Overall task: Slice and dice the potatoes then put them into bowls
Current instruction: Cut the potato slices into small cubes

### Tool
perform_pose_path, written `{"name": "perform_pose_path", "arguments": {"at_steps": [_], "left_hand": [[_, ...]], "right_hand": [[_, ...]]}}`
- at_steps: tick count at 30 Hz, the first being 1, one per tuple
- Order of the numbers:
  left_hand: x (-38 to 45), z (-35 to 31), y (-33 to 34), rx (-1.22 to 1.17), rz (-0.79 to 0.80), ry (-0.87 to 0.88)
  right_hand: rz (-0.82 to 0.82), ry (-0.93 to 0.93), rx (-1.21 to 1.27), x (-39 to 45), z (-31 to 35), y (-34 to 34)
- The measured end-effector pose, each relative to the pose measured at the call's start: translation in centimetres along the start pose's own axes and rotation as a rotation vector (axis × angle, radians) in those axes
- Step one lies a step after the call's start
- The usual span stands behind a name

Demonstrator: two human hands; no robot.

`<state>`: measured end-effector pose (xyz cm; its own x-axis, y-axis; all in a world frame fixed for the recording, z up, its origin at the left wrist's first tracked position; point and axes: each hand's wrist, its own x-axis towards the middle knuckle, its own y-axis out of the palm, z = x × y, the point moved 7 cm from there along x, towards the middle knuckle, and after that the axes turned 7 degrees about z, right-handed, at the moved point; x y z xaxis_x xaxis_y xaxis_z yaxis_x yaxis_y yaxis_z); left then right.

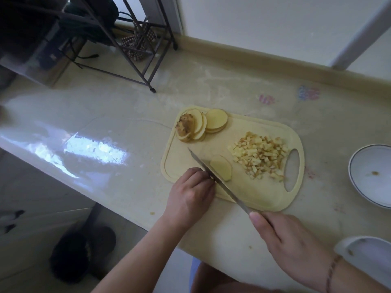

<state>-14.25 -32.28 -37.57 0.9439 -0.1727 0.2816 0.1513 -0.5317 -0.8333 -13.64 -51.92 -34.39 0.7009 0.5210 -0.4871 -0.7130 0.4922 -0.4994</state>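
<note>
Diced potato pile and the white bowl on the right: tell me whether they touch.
Apart. The head view shows the diced potato pile on the cutting board, with bare board and counter between it and the white bowl.

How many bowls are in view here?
2: a white dark-rimmed bowl on the counter right of the cutting board, and another white bowl partly cut off at the lower right.

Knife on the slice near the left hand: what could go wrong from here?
1. The left hand has its curled fingers right against the knife blade beside the potato slice; a slip could nick them.
2. The diced potato heaps beside the cutting board handle hole, so pieces could fall through or off.
3. The white bowl sits apart from the board; dice may spill in transfer.
</note>
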Motion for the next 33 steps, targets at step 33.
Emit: {"name": "perform_pose_path", "arguments": {"at_steps": [33], "left_hand": [[1.0, -0.5, 0.7, -0.036, 0.061, 0.120]], "right_hand": [[0.067, 0.171, 0.176, -1.2, -0.7, -1.9]]}}
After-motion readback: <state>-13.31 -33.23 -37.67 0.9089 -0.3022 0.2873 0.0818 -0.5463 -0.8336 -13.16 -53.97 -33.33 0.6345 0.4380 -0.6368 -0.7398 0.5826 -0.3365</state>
